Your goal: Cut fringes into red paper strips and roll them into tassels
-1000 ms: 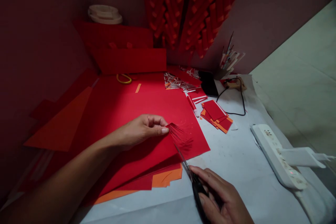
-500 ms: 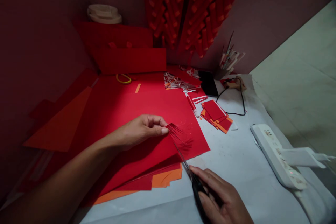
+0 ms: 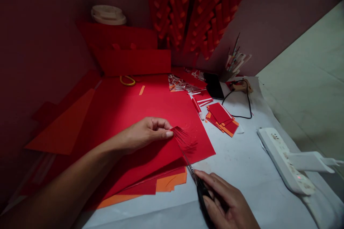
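Between the thumb and fingers of my left hand is a small piece of red paper, its right side cut into thin fringe strips. My right hand is wrapped round the black handles of a pair of scissors. The scissor blades point up and left, their tips close to the lower edge of the fringe; whether they touch it I cannot tell. Beneath both lies a large sheet of red paper, with more red and orange sheets under its front edge.
Paper scraps, a glue stick or marker, stacked red and orange cards and a black phone lie behind. A white power strip with a plug is at the right. Yellow-handled scissors rest at the back left.
The view has shifted very slightly. Both hands, the fringed paper and the scissors stay in nearly the same position.
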Motion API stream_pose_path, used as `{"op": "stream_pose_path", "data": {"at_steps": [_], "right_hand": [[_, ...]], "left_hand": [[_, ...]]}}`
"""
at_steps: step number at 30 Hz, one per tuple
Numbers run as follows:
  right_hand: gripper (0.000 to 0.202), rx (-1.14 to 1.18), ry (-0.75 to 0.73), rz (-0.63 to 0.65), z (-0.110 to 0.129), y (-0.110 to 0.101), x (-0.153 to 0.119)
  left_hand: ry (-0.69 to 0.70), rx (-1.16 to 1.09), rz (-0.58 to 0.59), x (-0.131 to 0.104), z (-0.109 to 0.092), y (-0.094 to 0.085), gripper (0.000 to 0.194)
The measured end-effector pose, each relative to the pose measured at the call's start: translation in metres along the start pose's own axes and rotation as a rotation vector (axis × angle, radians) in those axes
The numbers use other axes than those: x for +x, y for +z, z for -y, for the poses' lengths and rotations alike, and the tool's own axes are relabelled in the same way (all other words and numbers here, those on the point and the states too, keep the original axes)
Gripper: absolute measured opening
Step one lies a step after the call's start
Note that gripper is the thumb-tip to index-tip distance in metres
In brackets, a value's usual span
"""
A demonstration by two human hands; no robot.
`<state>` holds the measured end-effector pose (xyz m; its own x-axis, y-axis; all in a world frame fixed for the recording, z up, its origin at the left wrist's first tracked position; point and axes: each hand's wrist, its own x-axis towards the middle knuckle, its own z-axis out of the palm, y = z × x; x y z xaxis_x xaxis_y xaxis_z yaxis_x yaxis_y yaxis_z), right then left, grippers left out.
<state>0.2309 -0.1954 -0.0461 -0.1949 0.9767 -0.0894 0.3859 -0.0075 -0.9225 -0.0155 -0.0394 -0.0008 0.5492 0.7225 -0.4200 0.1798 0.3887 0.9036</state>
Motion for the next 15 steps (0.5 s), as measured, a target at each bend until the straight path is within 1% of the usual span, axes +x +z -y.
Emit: {"op": "stream_pose_path", "data": {"at_steps": [7,15], "right_hand": [[0.045,0.026,-0.016,0.012,0.001,-0.001,-0.001],[0.043,-0.009,-0.031,0.007,0.002,-0.003,0.0]], "left_hand": [[0.011,0.084,0.06,-0.003,-0.002,0.008,0.029],[-0.013,0.044,0.036,-0.003,-0.003,0.011,0.031]]}}
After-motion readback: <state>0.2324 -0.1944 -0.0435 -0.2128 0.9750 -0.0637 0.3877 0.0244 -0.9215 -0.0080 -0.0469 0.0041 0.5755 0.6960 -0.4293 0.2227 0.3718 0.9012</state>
